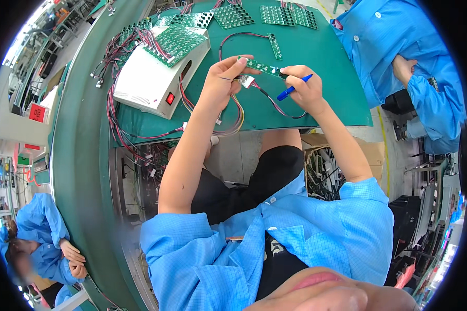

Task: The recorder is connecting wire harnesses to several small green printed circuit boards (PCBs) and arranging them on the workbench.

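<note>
Between my two hands a narrow green circuit board (263, 68) is stretched above the green tabletop. My left hand (224, 78) is closed, pinching the board's left end. White connectors (246, 81) on coloured wires hang by its fingers. My right hand (307, 89) is closed at the board's other end and also holds a blue pen (294, 87), tilted across the fingers. A dark-sleeved cable (267, 95) runs from the connectors towards the right and curls below the right hand. Another narrow circuit board (275, 46) lies on the table just beyond, with a cable attached.
A white box (153, 83) with a red switch stands at left, with circuit board panels (175, 44) on top. Wire bundles (120, 52) drape over its side. More board panels (233, 16) lie along the far edge. Co-workers in blue sit at right (399, 31) and lower left (39, 228).
</note>
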`<action>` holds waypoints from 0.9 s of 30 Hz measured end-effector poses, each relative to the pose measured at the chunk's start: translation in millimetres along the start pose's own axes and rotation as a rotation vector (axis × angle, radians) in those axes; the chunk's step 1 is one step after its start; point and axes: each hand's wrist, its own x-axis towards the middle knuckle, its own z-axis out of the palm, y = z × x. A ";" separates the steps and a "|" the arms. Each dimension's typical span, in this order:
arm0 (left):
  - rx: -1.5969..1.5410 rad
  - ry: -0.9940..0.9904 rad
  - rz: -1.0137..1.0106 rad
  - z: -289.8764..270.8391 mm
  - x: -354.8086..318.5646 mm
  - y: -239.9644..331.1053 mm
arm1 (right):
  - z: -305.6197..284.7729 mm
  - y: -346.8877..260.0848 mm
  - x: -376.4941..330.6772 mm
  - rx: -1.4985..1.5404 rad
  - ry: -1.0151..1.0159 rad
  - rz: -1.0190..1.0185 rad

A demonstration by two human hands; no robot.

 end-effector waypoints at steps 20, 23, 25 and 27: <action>0.157 -0.025 0.073 -18.9 -6.3 -26.1 | 10.6 1.1 -3.3 -0.132 -0.057 0.095; 0.125 -0.008 0.067 -19.9 -5.6 -27.0 | 10.8 -0.1 -3.0 -0.138 -0.052 0.098; 0.114 -0.002 0.065 -20.7 -5.4 -28.9 | 11.2 0.0 -4.2 -0.138 -0.049 0.094; 0.069 -0.016 0.085 -20.5 -5.3 -30.6 | 12.3 1.7 -6.7 -0.157 -0.035 0.065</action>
